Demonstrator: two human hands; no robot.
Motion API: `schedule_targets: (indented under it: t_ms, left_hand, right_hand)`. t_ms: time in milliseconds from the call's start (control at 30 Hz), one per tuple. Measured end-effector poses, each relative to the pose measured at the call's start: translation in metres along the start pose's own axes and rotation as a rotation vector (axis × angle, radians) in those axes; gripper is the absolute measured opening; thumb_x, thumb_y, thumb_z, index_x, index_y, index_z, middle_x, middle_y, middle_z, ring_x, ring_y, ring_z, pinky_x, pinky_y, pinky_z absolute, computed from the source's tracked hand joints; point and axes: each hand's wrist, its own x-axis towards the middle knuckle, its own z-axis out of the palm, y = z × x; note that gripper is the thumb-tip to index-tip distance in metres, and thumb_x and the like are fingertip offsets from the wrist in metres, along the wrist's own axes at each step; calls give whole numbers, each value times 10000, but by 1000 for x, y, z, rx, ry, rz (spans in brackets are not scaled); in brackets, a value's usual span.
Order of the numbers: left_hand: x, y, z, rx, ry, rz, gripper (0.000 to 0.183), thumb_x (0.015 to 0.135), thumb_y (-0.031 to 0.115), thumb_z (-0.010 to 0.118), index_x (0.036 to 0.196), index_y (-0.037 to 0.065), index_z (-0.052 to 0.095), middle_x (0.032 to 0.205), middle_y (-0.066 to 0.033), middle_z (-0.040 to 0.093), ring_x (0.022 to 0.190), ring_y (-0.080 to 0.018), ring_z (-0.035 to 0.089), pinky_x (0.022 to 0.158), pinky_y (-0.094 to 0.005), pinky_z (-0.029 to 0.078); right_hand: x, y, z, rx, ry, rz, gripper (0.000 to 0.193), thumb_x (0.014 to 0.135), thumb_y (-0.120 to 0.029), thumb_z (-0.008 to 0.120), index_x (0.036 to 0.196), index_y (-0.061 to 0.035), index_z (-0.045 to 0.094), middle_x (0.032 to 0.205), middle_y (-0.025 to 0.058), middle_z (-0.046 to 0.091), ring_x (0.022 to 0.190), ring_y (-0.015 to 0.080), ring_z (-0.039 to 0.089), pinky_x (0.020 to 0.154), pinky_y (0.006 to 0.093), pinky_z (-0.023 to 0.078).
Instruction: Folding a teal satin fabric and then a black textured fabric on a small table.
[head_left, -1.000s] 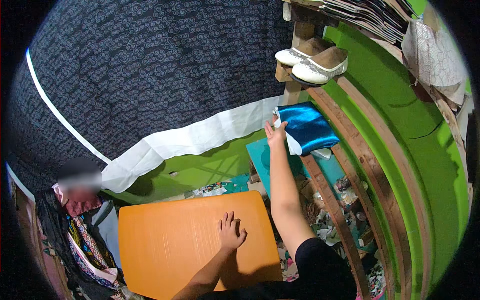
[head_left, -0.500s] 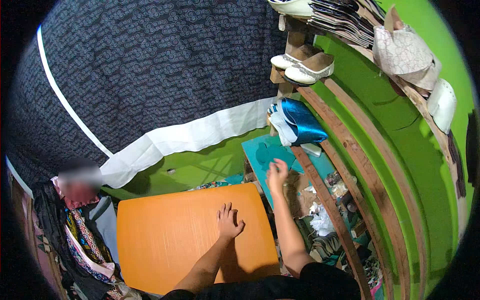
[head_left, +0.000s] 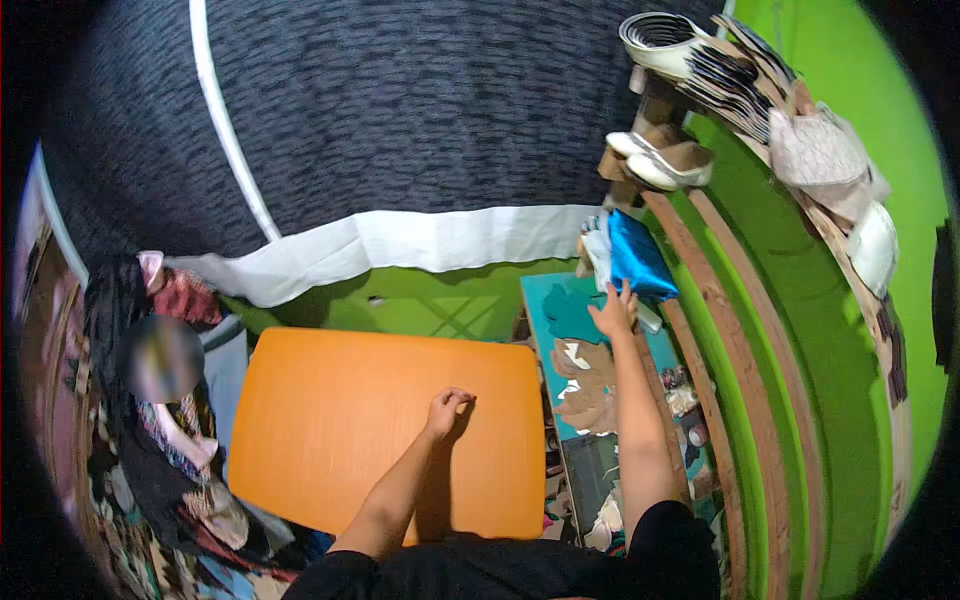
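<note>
The left hand (head_left: 450, 409) curls loosely over the orange bench (head_left: 330, 420) (whether it pinches anything, I can't tell). The right hand (head_left: 614, 313), open with fingers spread and closed on nothing, is at the lower edge of the shiny blue cloth (head_left: 640, 258) on the wooden rack (head_left: 720, 300).

The bare left forearm (head_left: 398, 495) slants up and rightward from a short black fabric sleeve (head_left: 345, 572), ending in a bare left hand (head_left: 446, 410) whose fingers (head_left: 460, 396) are gathered in a loose curl toward the right. The bare right arm (head_left: 645, 430), nearly straight, extends farther forward from its own black fabric sleeve (head_left: 672, 550), the bare right hand (head_left: 614, 314) unclosed, fingers (head_left: 626, 291) pointing forward and thumb angled out to the left.
</note>
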Motion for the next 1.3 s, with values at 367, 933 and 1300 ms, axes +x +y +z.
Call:
schedule_targets:
  t_ms: [367,933,1300]
  left_hand:
    - [-162,83,-143,1081,220,306,235,768,84,508,982,16,577,1071,-158,561,1078,-300,480,922,-345,371]
    - [-321,338,-367,1379,1067,885,87,721,61,538,787,61,595,859,-101,593,856,-270,520,808,-365,358]
    - [-330,500,-450,1457,1455,89,432,727,352,599,1093,130,541,1096,-89,548,1074,-301,452,946,-573,130]
  right_hand:
    - [-275,-136,112,220,-450,-336,509,649,-215,626,1103,-81,440,1213,174,316,1130,369,252,948,469,209]
    - [-528,-416,138,291,-711,-833,565,673,-265,611,1171,-65,433,1308,217,296,1215,405,238,968,558,188]
    - [-545,-511,147,779,-1244,-799,393,779,-89,560,1132,28,431,1063,163,528,980,226,521,823,320,433]
